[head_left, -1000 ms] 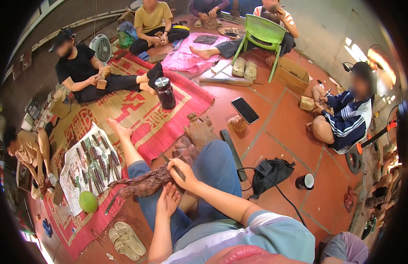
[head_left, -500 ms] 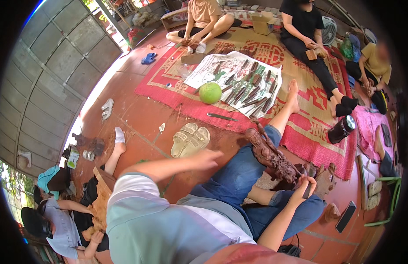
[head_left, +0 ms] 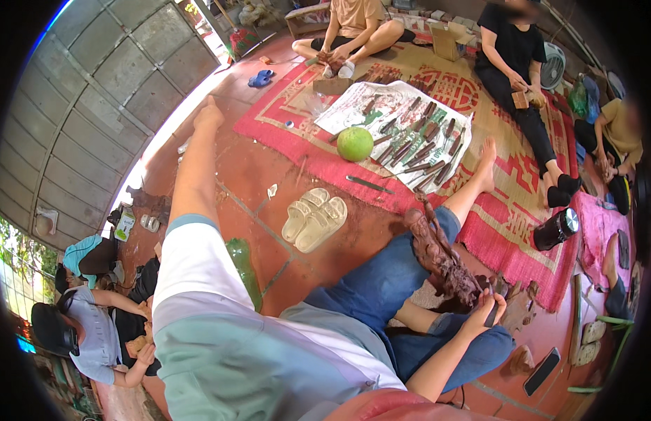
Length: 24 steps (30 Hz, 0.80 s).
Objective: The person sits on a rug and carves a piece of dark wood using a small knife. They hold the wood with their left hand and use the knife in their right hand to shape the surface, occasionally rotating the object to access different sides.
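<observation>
My left arm stretches out toward the metal gate, far from the work. At its end my left hand (head_left: 209, 114) looks free of any object, one finger extended; the other fingers show poorly. My right hand (head_left: 485, 316) rests by my bent knee, its fingers wrapped round a dark tool (head_left: 492, 315), mostly covered by them. Touching or just beside that hand is the lower end of a reddish-brown carved wooden sculpture (head_left: 437, 256). The carving leans between my legs, against my jeans. A knobbly dark wooden base shows near the hand.
Carving tools (head_left: 416, 151) lie on a white sheet (head_left: 339, 112) over a red patterned mat (head_left: 269, 126), beside a green round fruit (head_left: 355, 144). Beige sandals (head_left: 315, 219), a black flask (head_left: 555, 229) and a phone (head_left: 542, 372) are around me. Several people sit nearby with wooden pieces.
My left arm has swung from in front of my body out to the far left, toward the gate. My right hand keeps its grip beside the carving. The view has shifted slightly.
</observation>
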Each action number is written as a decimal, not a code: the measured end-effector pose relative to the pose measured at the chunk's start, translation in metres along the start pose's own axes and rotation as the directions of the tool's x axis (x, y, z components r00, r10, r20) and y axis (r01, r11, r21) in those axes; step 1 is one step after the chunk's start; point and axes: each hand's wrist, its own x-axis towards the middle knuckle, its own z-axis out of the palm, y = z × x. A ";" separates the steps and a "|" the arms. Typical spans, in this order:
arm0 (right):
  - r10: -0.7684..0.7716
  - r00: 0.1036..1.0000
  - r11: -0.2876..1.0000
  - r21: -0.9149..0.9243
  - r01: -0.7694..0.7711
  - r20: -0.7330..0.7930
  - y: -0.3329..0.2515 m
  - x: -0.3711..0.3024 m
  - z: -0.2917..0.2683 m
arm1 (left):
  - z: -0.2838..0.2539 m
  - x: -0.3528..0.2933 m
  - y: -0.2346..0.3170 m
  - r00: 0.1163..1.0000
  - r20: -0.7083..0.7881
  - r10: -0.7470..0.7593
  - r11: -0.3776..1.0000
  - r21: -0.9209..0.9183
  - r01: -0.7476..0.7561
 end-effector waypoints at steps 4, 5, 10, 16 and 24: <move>0.014 1.000 1.000 0.004 -0.014 -0.004 -0.004 -0.003 0.001 | 0.017 -0.010 0.025 0.994 0.015 0.112 0.994 0.000 -0.112; 0.009 1.000 1.000 -0.004 -0.009 -0.007 -0.004 -0.003 0.002 | 0.033 -0.020 0.034 0.964 0.083 0.252 0.967 0.029 -0.255; 0.006 1.000 1.000 0.005 -0.006 0.017 0.001 -0.005 0.003 | 0.124 -0.170 0.096 0.329 0.375 0.867 0.480 -0.448 -0.755; 0.030 0.999 0.999 0.015 -0.030 -0.017 0.002 -0.001 -0.002 | 0.173 -0.367 0.139 -0.327 0.410 0.851 0.276 -0.880 -0.386; 0.025 1.000 0.999 0.024 -0.025 0.005 0.004 -0.003 -0.007 | 0.134 -0.433 0.144 0.100 0.604 0.791 0.534 -0.601 -0.595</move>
